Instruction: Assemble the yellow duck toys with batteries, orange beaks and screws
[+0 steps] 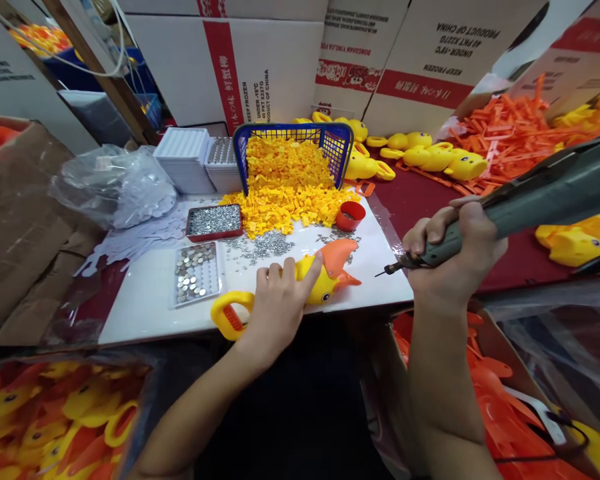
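My left hand (273,310) is closed over a yellow duck-head toy (323,288) that lies on its side at the front of the white board. The toy's orange bill (340,257) gapes open to the right, and its yellow loop handle (219,315) sticks out left of my wrist. In my right hand (445,263) is a dark green electric screwdriver (535,187), raised at the right. Its thin bit (380,274) points left toward the bill, apart from it. Small screws (267,247) are scattered on the board behind the toy.
A blue basket (240,157) spills small yellow parts (290,200) onto the white board (140,300). Nearby are a screw tray (214,221), a red cup (351,217) and a tray of round metal discs (197,273). Boxes of duck toys (55,420) and orange parts (500,413) flank me.
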Tool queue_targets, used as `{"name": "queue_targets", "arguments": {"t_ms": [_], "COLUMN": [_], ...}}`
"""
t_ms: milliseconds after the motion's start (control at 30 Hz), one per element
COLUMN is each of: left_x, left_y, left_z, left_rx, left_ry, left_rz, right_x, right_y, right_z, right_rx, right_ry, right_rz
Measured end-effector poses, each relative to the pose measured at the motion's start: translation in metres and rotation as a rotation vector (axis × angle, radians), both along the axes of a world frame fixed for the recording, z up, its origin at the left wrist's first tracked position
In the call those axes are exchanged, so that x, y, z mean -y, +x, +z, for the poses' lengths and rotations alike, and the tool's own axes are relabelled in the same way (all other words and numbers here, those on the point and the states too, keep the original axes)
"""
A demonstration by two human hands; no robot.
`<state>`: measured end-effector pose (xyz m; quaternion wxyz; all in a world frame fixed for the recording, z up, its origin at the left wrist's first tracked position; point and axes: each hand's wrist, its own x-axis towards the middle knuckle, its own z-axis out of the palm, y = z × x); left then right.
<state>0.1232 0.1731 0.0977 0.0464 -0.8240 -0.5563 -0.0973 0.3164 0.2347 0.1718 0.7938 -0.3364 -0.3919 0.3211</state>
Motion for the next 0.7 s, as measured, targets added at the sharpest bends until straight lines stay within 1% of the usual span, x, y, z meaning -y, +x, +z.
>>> {"name": "queue_targets", "arguments": {"t_ms": [67,100,167,233,333,400,467,567,633,700], "left_x": [0.008,0.012,0.022,0.035,0.054,0.062,0.061,0.050,0.044,0.045], "left_y": [0.006,0.009,0.015,0.020,0.028,0.032,0.034,0.033,0.031,0.030], "left_z": [-0.008,-0.012,-0.017,-0.018,-0.020,-0.024,-0.032,-0.044,-0.047,-0.045], "left_rx": [-0.018,-0.012,0.006,0.014,0.012,0.019,0.041,0.103,0.145,0.170], "left_ry": [0.225,0.309,0.392,0.382,0.301,0.272,0.300,0.414,0.457,0.432], "left_rz": [0.077,0.106,0.129,0.125,0.116,0.106,0.091,0.065,0.054,0.057], "right_x": [0.001,0.001,0.002,0.003,0.003,0.003,0.004,0.006,0.008,0.010], "right_y": [-0.002,-0.003,-0.004,-0.004,-0.002,0.000,0.001,0.002,0.003,0.005], "right_z": [0.001,0.002,0.002,0.002,0.000,0.000,0.001,0.003,0.003,0.003], "right_rx": [-0.010,-0.011,-0.018,-0.025,-0.020,-0.017,-0.014,-0.007,-0.009,-0.015], "right_ry": [0.000,-0.003,-0.014,-0.024,-0.025,-0.022,-0.008,0.009,0.014,0.014], "right_rz": [-0.011,-0.013,-0.016,-0.018,-0.032,-0.042,-0.056,-0.071,-0.070,-0.067]}}
